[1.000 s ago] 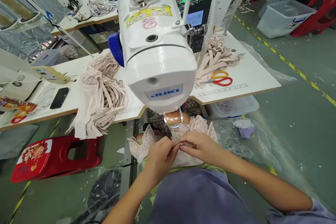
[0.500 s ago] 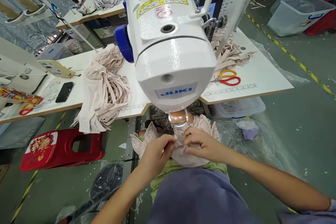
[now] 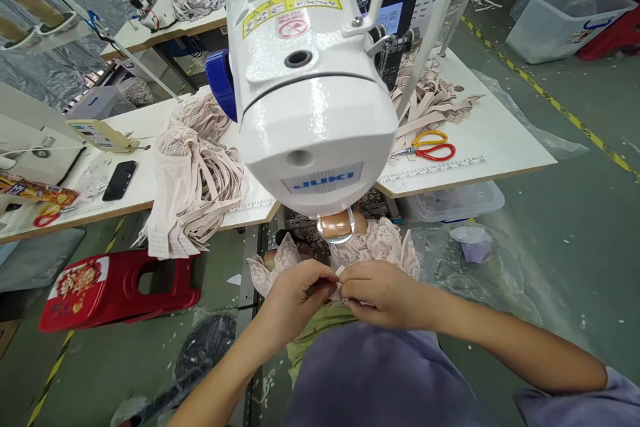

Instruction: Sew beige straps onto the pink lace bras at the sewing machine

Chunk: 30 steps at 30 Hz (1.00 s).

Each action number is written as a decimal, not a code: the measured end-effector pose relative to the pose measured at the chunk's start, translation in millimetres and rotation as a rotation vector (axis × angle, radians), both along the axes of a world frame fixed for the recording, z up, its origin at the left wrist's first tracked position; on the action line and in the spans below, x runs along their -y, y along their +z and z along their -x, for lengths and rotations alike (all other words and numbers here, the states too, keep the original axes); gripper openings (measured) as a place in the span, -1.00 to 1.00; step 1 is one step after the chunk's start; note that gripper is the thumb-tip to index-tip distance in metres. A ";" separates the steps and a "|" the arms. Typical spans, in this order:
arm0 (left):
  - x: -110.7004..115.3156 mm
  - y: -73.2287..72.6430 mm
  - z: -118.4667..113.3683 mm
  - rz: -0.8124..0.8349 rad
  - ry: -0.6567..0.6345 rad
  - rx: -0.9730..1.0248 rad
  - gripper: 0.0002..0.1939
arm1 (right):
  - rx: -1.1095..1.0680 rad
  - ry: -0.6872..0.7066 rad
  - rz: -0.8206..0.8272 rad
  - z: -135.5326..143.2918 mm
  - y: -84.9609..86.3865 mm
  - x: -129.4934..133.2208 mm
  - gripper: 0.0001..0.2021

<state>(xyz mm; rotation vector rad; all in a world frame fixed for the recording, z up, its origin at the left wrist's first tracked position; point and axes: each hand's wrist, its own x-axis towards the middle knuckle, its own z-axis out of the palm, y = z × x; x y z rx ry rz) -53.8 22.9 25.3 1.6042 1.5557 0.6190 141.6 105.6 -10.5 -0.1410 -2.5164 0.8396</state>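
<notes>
A pale pink lace bra [image 3: 367, 243] lies over my lap, below the head of a white JUKI sewing machine [image 3: 320, 140]. My left hand [image 3: 300, 290] is closed in a pinch on the near edge of the bra. Right beside it, my right hand [image 3: 380, 290] pinches the same edge, its fingertips almost touching the left ones. A small whitish bit of fabric shows between the fingertips. The hands cover the nearest part of the bra.
Left on the sewing table [image 3: 255, 210] lies a pile of beige bras [image 3: 195, 187], with a black phone [image 3: 120, 180] beyond. Scissors [image 3: 425, 147] and fabric straps [image 3: 430, 100] lie right. A red stool [image 3: 120, 287] is on the floor at left.
My right hand has come closer to my left, and both now pinch at one spot. The pale fabric below them is less visible. The view has shifted slightly.
</notes>
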 end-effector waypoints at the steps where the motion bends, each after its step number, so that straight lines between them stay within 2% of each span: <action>1: -1.9 2.1 -0.8 0.012 -0.009 -0.030 -0.87 | 0.003 -0.010 -0.057 0.2 -0.6 0.4 -0.78; 4: -9.6 5.7 -3.7 0.048 -0.031 -0.130 -0.87 | 0.012 -0.074 -0.124 2.7 -4.6 1.0 -0.74; 7: -15.8 -0.4 -8.0 0.082 -0.017 -0.121 -0.86 | 0.036 -0.161 0.058 6.6 -8.6 1.3 -0.76; 9: -16.9 -10.0 -13.8 0.079 0.075 0.020 -0.91 | 0.018 -0.229 0.263 8.6 -9.0 1.9 -0.81; 11: -15.4 -21.1 -22.2 0.051 0.232 0.256 -0.96 | -0.039 -0.283 0.421 9.6 -7.4 2.9 -0.86; 13: -12.5 -30.3 -30.7 0.015 0.391 0.453 -0.91 | -0.096 -0.305 0.472 9.7 -4.5 3.7 -0.87; 15: -9.6 -35.3 -35.9 -0.040 0.480 0.504 -0.85 | -0.118 -0.315 0.452 9.3 -1.4 4.1 -0.87; 23: -6.7 -36.7 -32.2 -0.391 0.381 0.118 -0.78 | -0.038 -0.309 0.424 6.7 5.6 3.2 -0.86; 26: -6.9 -40.0 -33.9 -0.490 0.349 0.085 -0.82 | -0.009 -0.338 0.484 6.7 6.8 2.3 -0.84; 30: -9.1 -42.8 -32.9 -0.523 0.316 0.084 -0.86 | 0.032 -0.358 0.612 4.4 11.0 -7.1 -0.84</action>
